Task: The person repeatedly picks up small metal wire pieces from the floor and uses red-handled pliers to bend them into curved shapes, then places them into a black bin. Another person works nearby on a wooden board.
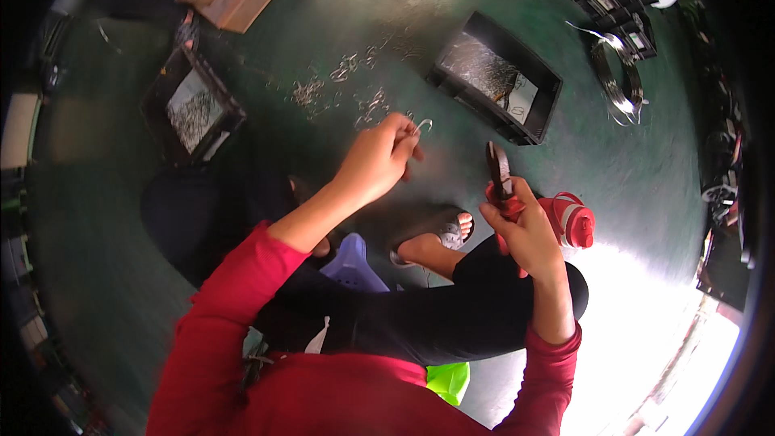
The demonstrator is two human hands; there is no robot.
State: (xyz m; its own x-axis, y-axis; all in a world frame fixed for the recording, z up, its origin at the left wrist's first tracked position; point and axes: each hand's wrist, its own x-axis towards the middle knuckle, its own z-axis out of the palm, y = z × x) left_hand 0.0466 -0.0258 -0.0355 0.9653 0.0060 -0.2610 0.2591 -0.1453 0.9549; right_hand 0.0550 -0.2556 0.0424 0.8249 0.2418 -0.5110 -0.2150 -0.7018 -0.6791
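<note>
The left hand (373,163) pinches a small bent wire (429,123) between thumb and fingertips, its hooked end curving out past them above the green floor (654,169). The right hand (529,234) is wrapped round the red handles of the pliers (500,171) — their dark head points away from the person, well apart from the wire. Loose metal pieces (307,94) lie scattered beyond the left hand, between 2 black crates — the left crate (220,89) and right crate (484,105) both hold more metal pieces. A red bottle (579,226) stands just beside the right hand.
</note>
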